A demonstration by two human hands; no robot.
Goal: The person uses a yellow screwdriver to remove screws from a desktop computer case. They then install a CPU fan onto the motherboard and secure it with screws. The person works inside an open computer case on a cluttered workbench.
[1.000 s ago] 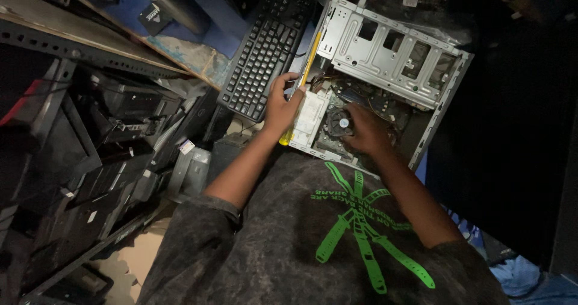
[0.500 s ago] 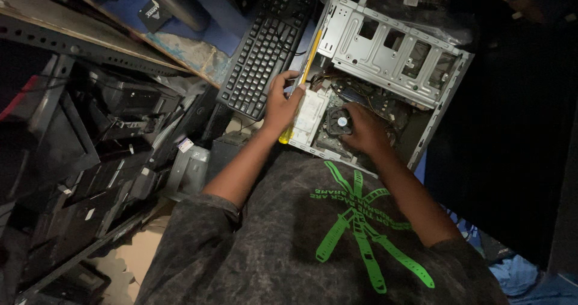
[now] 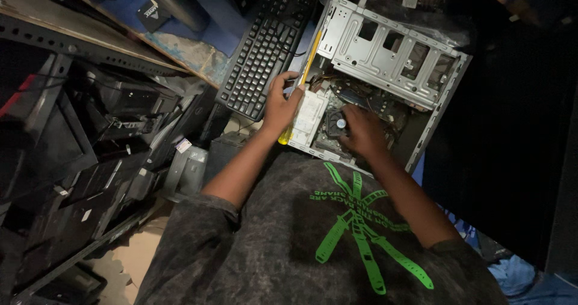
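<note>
One open desktop computer case (image 3: 394, 52) lies on its side, bare metal drive cage uppermost; a black keyboard (image 3: 260, 64) lies just beside it. Inside, the right hand (image 3: 361, 130) rests by the small cooler fan (image 3: 338, 124), fingers loosely curled. The left hand (image 3: 280, 103) grips a yellow-handled screwdriver (image 3: 301, 85) at the case's edge

The scene is dim overall, lit from above. The brightest patch is the grey metal computer case (image 3: 397, 52) just beyond the fingers (image 3: 288, 81), where bare steel catches a soft sheen. Right of the fingers everything sinks into near-black shadow. The shelves (image 3: 90, 160) left of them are murky and grainy. Focus is fairly sharp centrally, softer toward the corners.
</note>
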